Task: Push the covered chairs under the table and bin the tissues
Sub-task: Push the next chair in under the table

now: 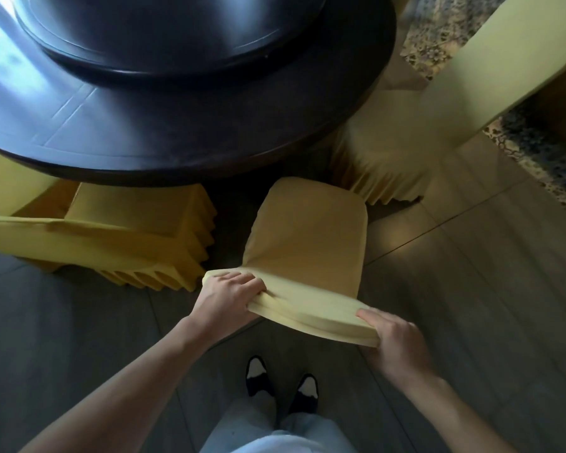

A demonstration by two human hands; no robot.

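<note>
A chair in a yellow fabric cover (304,243) stands right in front of me, its backrest top nearest to me and its seat end at the edge of the round dark wooden table (183,135). My left hand (229,297) grips the left end of the backrest top, bunching the cover. My right hand (396,341) holds the right end of the same top edge. No tissues are in view.
A second covered chair (111,237) sits to the left, partly under the table. A third covered chair (438,103) stands at the right, angled away. A dark turntable (183,44) lies on the table. My shoes (281,384) stand on grey floor tiles; a patterned rug (536,152) lies at the right.
</note>
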